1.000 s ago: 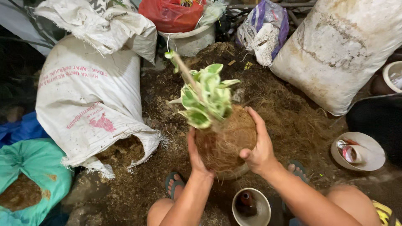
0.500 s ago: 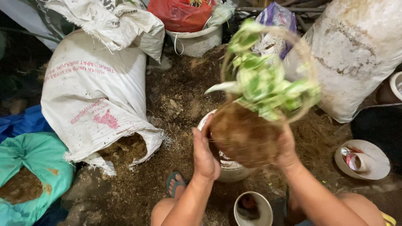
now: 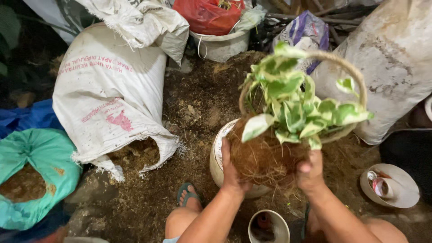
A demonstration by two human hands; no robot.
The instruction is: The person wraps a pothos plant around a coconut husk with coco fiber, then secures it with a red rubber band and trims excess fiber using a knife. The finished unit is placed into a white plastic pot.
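Coir-ball plant (image 3: pixel 270 155) lifted higher (closer to the camera), turned upright, rope loop now showing

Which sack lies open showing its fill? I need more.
The white printed sack left of the hands: its frayed mouth spills brown fibre, unlike the closed grey sack.

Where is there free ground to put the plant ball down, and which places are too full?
Free: the fibre-covered ground between the white sack and the white pot, and the patch before the sack's open mouth, left of the foot. Crowded: under the plant ball held by the left hand and right hand, and right, by the dish.
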